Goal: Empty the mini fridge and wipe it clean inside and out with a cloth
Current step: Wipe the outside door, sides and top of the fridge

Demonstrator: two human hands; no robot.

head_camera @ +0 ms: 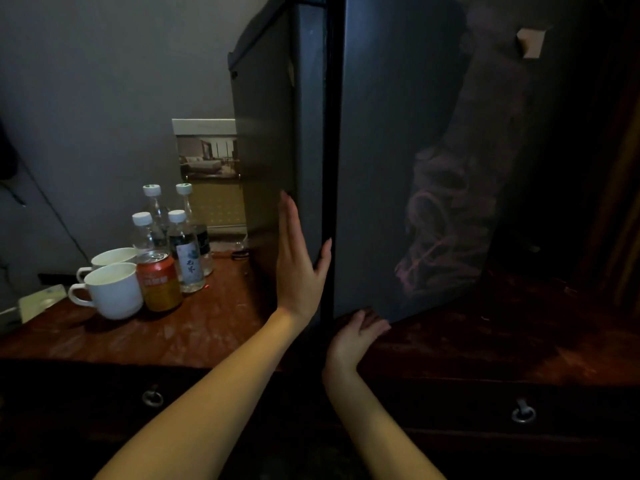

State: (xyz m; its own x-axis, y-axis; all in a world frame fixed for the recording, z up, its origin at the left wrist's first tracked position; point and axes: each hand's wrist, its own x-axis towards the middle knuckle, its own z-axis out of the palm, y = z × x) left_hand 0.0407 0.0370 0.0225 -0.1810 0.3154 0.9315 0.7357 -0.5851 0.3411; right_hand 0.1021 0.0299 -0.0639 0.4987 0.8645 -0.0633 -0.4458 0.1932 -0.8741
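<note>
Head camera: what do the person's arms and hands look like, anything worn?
Both forearms are bare up to the frame's edge: no sleeves show. The left hand and right hand wear no gloves, and no ring, watch or bracelet is visible. The left hand's fingernails are long and pointed.

A hotel room; mini fridge [398, 168], water bottles [185, 251], white cups [110, 292], room brochure [207, 161] on a wooden dresser [207, 327].
</note>
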